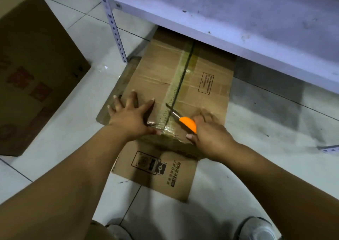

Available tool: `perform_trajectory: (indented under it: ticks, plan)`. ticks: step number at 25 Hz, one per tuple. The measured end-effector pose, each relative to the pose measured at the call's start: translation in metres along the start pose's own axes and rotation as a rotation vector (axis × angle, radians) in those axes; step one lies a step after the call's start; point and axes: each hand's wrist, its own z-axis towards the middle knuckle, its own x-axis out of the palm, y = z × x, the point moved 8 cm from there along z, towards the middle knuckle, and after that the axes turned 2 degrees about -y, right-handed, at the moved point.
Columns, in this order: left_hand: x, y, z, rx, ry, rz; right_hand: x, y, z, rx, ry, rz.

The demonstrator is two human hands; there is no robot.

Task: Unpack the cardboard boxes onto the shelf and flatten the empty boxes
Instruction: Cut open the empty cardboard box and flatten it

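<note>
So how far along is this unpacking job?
Early, it seems. A flat piece of cardboard on the floor may be a box already done. In hand: the left hand presses the taped box while the right hand runs an orange knife along its seam. The big box looks closed, and the visible shelf is bare.

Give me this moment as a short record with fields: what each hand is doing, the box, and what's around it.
left hand: fingers spread, pressing flat on the box top
right hand: gripping orange utility knife, blade at the taped seam
taped box: on the floor, partly under the shelf
large box: closed, to the left
flat cardboard: nearer the person, under the box's near edge
</note>
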Motion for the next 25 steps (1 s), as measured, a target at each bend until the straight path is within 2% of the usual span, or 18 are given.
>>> perform_trajectory:
  ticks: [4, 8, 13, 17, 22, 25]
  plan:
    - [0.005, 0.001, 0.005, 0.017, 0.004, 0.012, 0.006, -0.006, -0.004, 0.014, 0.064, -0.059]
    - [0.008, -0.030, -0.001, 0.104, -0.027, 0.207, -0.013, -0.033, -0.005, 0.164, -0.006, 0.052]
    - [0.010, -0.080, -0.007, 0.218, -0.030, 0.298, -0.041, -0.074, -0.011, 0.298, -0.162, 0.125]
    - [0.016, -0.113, -0.005, 0.276, -0.006, 0.303, -0.051, -0.094, -0.013, 0.317, -0.175, 0.203]
    - [0.022, -0.136, -0.007, 0.327, 0.009, 0.328, -0.065, -0.090, -0.016, 0.213, -0.193, 0.343]
    - [0.022, -0.141, -0.007, 0.336, 0.020, 0.353, -0.066, -0.086, -0.011, 0.191, -0.175, 0.343]
